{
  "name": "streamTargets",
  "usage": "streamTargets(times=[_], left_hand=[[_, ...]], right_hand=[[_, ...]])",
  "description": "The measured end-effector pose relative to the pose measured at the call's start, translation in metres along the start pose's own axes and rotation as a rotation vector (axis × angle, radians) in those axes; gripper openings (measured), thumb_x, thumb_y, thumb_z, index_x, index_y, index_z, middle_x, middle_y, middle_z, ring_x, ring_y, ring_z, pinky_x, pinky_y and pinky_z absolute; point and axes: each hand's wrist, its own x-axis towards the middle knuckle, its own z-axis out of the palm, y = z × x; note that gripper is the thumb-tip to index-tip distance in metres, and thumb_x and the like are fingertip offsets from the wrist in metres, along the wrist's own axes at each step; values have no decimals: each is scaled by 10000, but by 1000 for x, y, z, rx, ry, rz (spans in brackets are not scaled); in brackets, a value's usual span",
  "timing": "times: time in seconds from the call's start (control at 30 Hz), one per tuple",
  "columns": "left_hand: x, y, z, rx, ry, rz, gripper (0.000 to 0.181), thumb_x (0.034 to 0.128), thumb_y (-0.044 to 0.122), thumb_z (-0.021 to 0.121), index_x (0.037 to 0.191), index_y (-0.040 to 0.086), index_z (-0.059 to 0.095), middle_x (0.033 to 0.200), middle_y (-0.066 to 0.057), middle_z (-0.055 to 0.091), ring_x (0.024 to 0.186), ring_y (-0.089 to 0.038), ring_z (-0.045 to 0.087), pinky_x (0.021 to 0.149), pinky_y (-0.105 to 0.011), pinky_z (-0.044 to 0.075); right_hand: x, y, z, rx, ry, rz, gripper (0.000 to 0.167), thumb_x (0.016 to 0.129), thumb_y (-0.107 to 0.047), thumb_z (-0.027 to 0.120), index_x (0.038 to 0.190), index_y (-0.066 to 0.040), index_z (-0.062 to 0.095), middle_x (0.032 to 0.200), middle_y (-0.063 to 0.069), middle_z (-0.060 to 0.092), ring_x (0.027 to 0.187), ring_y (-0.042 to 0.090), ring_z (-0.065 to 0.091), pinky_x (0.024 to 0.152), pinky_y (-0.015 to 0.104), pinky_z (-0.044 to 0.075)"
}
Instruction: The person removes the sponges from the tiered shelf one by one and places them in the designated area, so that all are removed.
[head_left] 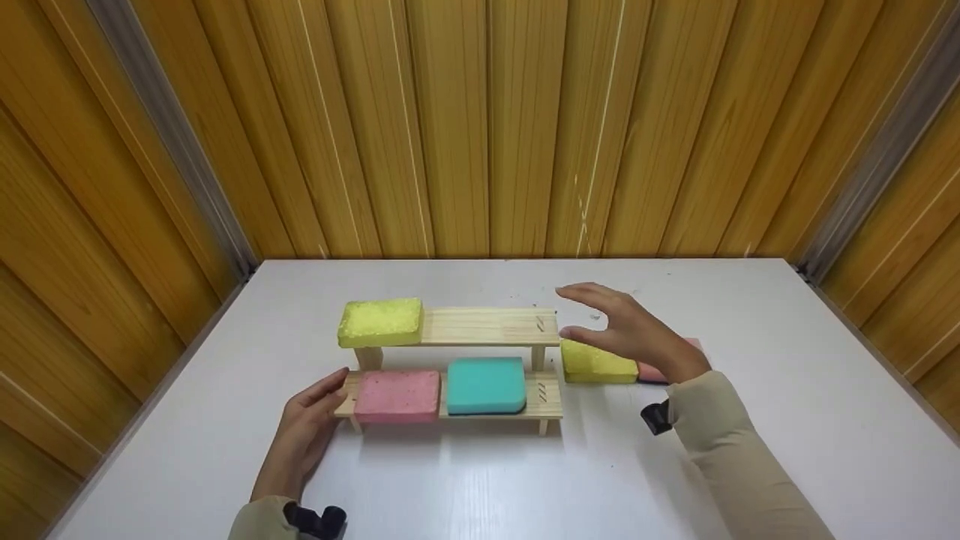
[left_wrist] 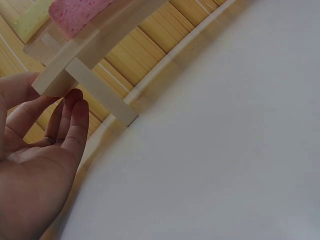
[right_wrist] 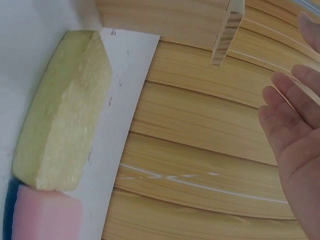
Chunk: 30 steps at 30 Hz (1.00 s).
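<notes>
A two-tier wooden rack (head_left: 480,327) stands on the table. On its upper tier, at the left end, lies a yellow sponge (head_left: 381,321). The lower tier bears a pink sponge (head_left: 397,395) and, to its right, a teal sponge (head_left: 486,385). With thumb and fingers my left hand (head_left: 306,427) grips the lower tier's left end, which the left wrist view shows from below. My right hand (head_left: 626,326) is raised off the rack's right end, fingers and thumb spread apart, holding nothing. Below it, another yellow sponge (right_wrist: 70,120) rests on the table.
A pink sponge with a dark underside (right_wrist: 47,215) touches the yellow one on the table, partly hidden by the right wrist in the head view. The white table (head_left: 480,487) ends at a wood-panelled wall (head_left: 450,127). Similar panels rise on both sides.
</notes>
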Motion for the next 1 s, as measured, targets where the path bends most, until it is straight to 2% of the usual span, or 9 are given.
streamTargets(times=[0.23, 0.43, 0.77, 1.0], left_hand=[[1, 1, 1, -10, 3, -2, 544, 919, 17, 563, 1429, -48, 385, 1521, -173, 352, 1394, -275, 353, 1042, -236, 450], [2, 0, 1, -32, 17, -6, 535, 910, -6, 564, 1416, -57, 400, 1508, -169, 374, 1379, -251, 370, 1026, -218, 465], [3, -2, 2, -40, -5, 23, 523, 926, -1, 547, 1421, -65, 389, 1505, -172, 365, 1387, -237, 350, 1047, -242, 447], [4, -2, 3, -46, 20, 6, 526, 914, -9, 558, 1414, -60, 404, 1496, -159, 387, 1353, -220, 390, 1045, -251, 454]], right_hand=[[10, -11, 5, 12, -48, 33, 624, 865, -360, 699, 1399, -106, 500, 1422, 91, 513, 1351, 298, 435, 1121, 513, 382], [18, -21, 8, 29, -73, 19, 613, 876, -358, 687, 1403, -108, 496, 1431, 82, 503, 1364, 283, 420, 1132, 507, 371], [33, -34, 16, 86, -119, 64, 598, 895, -341, 670, 1420, -131, 477, 1463, 72, 467, 1394, 272, 376, 1150, 501, 348], [45, -42, 25, 97, -139, 64, 612, 901, -367, 656, 1433, -136, 460, 1482, 74, 444, 1404, 270, 359, 1151, 506, 344]])
